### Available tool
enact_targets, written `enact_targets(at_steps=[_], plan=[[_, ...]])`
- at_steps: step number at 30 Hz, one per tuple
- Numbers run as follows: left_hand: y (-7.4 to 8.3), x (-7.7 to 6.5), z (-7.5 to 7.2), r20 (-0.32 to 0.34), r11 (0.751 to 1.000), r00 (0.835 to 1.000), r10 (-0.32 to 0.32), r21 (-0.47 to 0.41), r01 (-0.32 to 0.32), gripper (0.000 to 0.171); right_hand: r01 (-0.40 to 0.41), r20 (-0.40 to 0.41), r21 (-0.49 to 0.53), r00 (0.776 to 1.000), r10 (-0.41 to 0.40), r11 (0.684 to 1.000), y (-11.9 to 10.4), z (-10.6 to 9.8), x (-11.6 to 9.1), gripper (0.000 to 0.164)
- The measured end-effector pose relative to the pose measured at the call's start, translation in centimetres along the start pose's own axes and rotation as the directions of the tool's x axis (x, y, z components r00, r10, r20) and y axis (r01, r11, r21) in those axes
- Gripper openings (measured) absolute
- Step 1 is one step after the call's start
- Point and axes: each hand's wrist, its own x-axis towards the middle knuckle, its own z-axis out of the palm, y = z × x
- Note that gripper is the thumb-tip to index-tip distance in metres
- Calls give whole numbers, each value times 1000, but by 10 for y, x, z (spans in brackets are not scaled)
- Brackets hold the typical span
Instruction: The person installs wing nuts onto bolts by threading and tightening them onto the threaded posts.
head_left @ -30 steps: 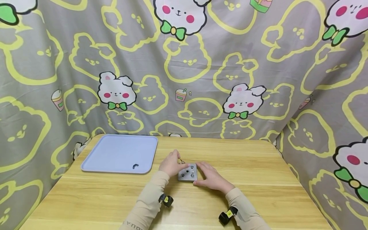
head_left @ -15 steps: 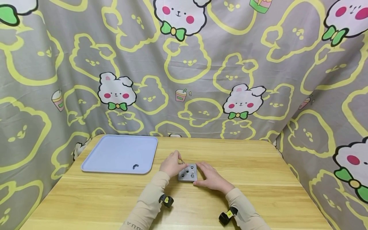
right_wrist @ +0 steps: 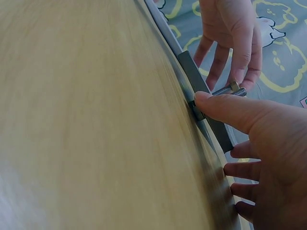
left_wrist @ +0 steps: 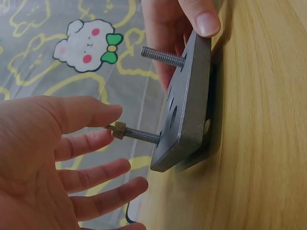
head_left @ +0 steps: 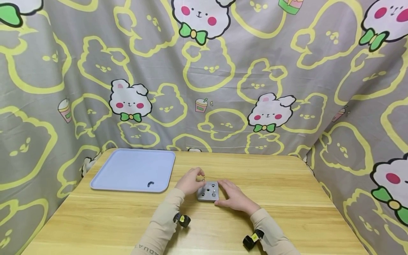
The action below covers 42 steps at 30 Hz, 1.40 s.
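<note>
A grey metal plate [head_left: 208, 191] with several holes lies on the wooden table. Two threaded studs rise from it; one stud [left_wrist: 163, 56] is bare. The other stud [left_wrist: 141, 135] carries a brass hex nut [left_wrist: 119, 130] near its outer end. My left hand [head_left: 190, 181] has thumb and index fingertip at that nut, pinching it, while the other fingers are spread loosely. On the plate's right side, my right hand [head_left: 235, 197] holds it by its edges, thumb at the near edge and fingers at the far side.
A pale blue tray [head_left: 134, 170] sits at the table's back left, with a small dark curved piece [head_left: 151, 184] inside it. Behind the table [head_left: 271, 177] hangs a patterned grey curtain [head_left: 220, 78]. Each forearm wears a black wrist camera [head_left: 182, 220].
My left hand has shifted very slightly, and its index finger and thumb have changed position at the nut. The right hand and the plate stay in place.
</note>
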Motion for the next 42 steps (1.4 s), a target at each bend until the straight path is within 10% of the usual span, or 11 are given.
enact_targets(at_steps=[8, 34, 42], plan=[[-7, 4, 2, 8, 999, 999, 50, -18, -50, 20, 1, -6, -14, 1000, -1, 1000, 2, 1, 0, 88], [-4, 1, -5, -84, 996, 993, -83, 14, 84, 13, -2, -7, -10, 1000, 2, 1000, 4, 3, 2, 88], [2, -3, -14, 5, 997, 997, -76, 2, 76, 12, -4, -5, -16, 1000, 3, 1000, 7, 5, 3, 89]])
